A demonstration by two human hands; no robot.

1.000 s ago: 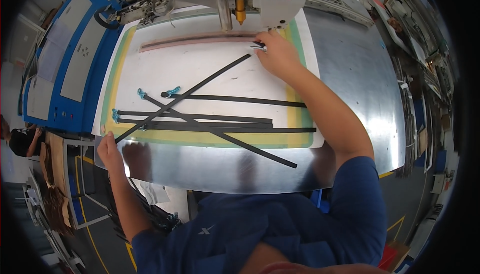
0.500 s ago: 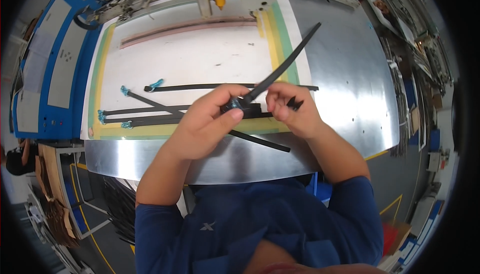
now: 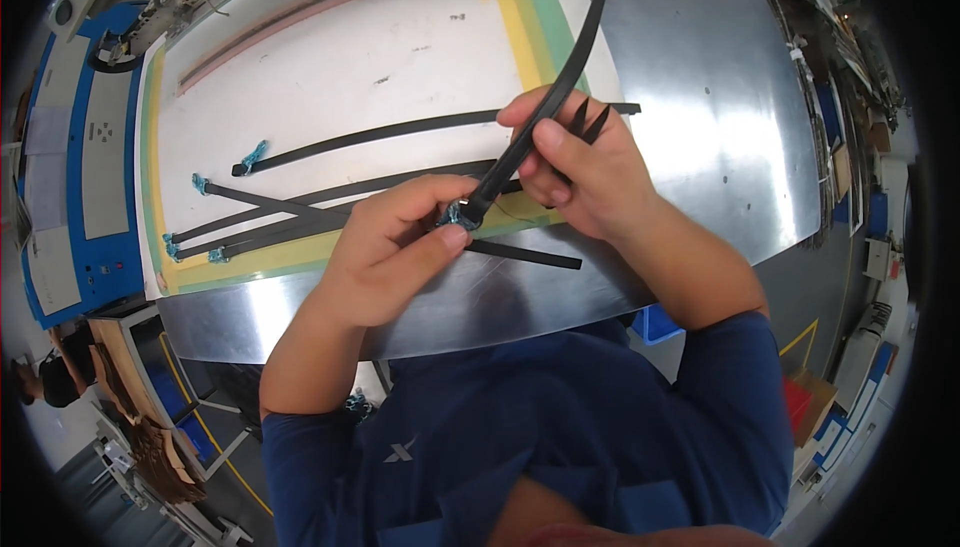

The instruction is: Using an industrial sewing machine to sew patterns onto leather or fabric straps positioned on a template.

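Observation:
My left hand (image 3: 390,262) pinches the end of a long black strap (image 3: 560,82) where a small clear blue piece (image 3: 458,214) is. My right hand (image 3: 580,167) closes round the same strap higher up, thumb on it, and also holds a black two-pointed tool (image 3: 598,123), probably tweezers, its tips sticking up. The strap rises to the upper right. Beneath my hands several black straps (image 3: 390,129), some with blue pieces (image 3: 255,155) at their left ends, lie loosely crossed on a white sheet (image 3: 320,67) edged with yellow and green tape.
A steel plate (image 3: 720,167) surrounds the sheet. A blue machine (image 3: 55,257) stands left, with mechanical parts (image 3: 165,7) at the back. A blue bin (image 3: 660,325) is below the plate. Another person (image 3: 62,362) is at the far left; racks (image 3: 840,127) are on the right.
My hands have come together from far apart, gathering the picked-up strap in front of me. Since half a second ago my right hand has moved up along it and gripped it. The view has shifted.

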